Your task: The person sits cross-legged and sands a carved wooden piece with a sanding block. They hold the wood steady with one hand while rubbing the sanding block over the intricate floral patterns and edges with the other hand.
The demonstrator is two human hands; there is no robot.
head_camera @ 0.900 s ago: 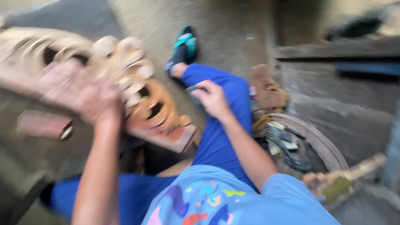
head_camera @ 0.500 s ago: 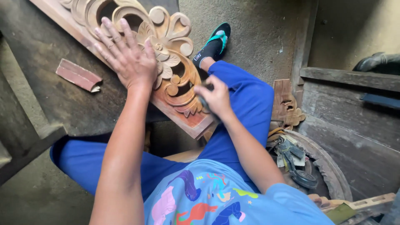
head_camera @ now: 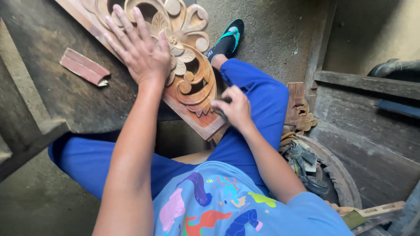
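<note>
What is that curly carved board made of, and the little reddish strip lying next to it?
The carved scrollwork panel under the left hand looks like bare, unpainted wood: warm tan, matte, with pierced leaf and scroll shapes. The reddish-brown folded strip is probably sandpaper: thin, flat, with a pale backing showing at its curled end, though its grit is too small to see.

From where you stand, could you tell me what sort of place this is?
Probably a woodcarving workshop: a carved scrollwork panel on a rough workbench, folded sandpaper beside it, another carved piece by the wall.
</note>
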